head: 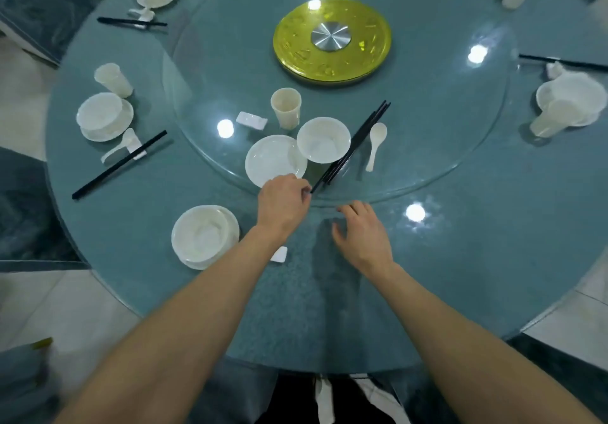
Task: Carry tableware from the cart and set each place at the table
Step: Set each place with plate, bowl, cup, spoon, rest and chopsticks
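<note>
- Chopsticks [362, 132]: black bundle lying on glass turntable [460, 147], between bowl [324, 140] and spoon [376, 140].
- Left hand [283, 201]: fingertips pinch their near end.
- Right hand [360, 232]: fingers spread, holding nothing, over table [493, 259].

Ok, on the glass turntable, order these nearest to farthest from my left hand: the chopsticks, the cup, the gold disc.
1. The chopsticks, near end pinched at the left hand's fingertips.
2. The cup, straight ahead, farther in.
3. The gold disc, farthest, at the centre.
</note>
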